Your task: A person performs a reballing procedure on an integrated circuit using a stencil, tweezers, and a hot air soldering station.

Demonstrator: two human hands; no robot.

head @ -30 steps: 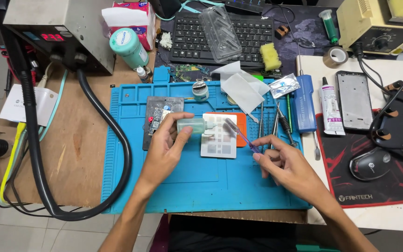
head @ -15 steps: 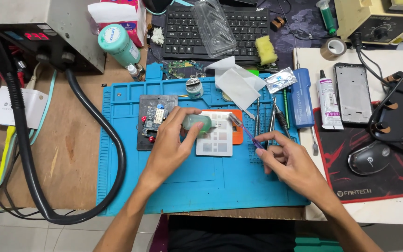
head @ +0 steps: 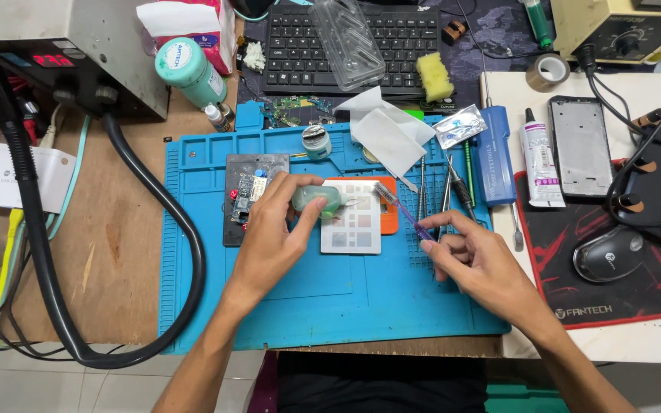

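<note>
Bottle tipped lower, brush kept ready.

Left hand (head: 273, 229) grips green bottle (head: 319, 200), nozzle now nearer stencil (head: 352, 220) on blue mat (head: 193, 229); right hand (head: 476, 264) pinches purple brush (head: 403, 213), bristles beside stencil's corner. Points to fluid being put on, on desk (head: 116, 252).
</note>
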